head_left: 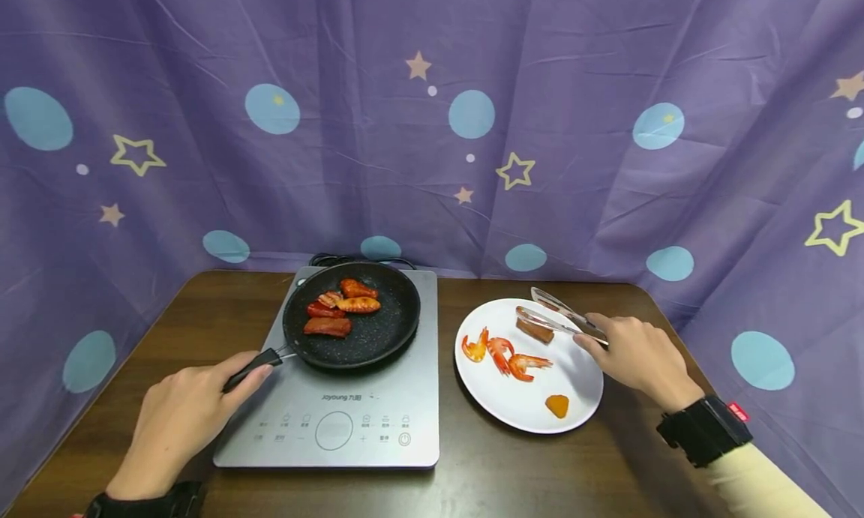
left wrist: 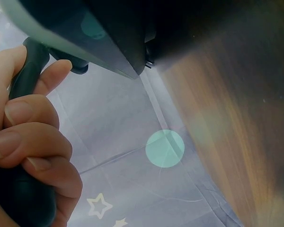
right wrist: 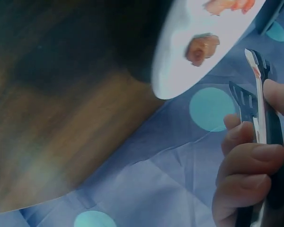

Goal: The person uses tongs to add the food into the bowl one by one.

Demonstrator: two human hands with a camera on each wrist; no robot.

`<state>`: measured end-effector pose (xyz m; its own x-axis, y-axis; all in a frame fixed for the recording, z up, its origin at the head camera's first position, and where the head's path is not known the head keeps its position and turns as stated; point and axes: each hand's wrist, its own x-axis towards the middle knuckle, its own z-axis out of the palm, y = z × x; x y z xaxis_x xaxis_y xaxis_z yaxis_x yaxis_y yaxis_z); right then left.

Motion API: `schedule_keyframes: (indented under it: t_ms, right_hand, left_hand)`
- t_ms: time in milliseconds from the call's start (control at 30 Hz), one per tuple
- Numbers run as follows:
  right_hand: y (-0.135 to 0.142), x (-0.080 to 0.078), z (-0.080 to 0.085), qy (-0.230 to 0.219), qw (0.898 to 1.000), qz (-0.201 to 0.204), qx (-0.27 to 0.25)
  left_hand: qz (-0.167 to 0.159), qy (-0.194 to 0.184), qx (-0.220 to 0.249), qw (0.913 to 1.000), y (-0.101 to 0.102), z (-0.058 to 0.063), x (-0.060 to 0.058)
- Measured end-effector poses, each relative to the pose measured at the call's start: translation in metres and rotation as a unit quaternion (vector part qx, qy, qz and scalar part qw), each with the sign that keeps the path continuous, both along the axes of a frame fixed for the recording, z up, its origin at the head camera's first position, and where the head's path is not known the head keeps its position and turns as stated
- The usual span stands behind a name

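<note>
My left hand grips the black handle of a frying pan. Its fingers wrap that handle in the left wrist view. In the pan lie a drumstick, a chicken wing and reddish-brown meat pieces. My right hand holds metal tongs with dark grips, their arms spread apart. One tong arm overlaps a brown rectangular piece of meat on a white plate. Three shrimp and a small orange-brown nugget share the plate.
Under the pan is a silver induction cooktop with a touch panel along its front. Its black cable lies behind it on the dark wooden table. A purple curtain with stars and dots hangs behind.
</note>
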<state>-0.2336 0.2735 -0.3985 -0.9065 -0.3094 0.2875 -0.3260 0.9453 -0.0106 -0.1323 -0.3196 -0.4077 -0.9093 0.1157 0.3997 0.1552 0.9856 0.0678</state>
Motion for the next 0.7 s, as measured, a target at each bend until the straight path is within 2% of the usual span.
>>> schedule_keyframes:
  t_ms: [233,433,700]
  right_hand:
    - [0.008,-0.002,-0.012,-0.046,0.998,-0.036,-0.008]
    - [0.01,-0.001,-0.024,-0.08,0.995,-0.051,-0.009]
    - [0.009,-0.002,-0.028,-0.083,0.994,-0.066,-0.01]
  left_hand:
    - [-0.009,0.02,-0.002,0.9998,0.0,-0.001,0.001]
    - [-0.012,0.025,0.002,0.9996,-0.001,-0.003,0.003]
    - [-0.013,0.024,0.003,0.9996,0.0,-0.002,0.001]
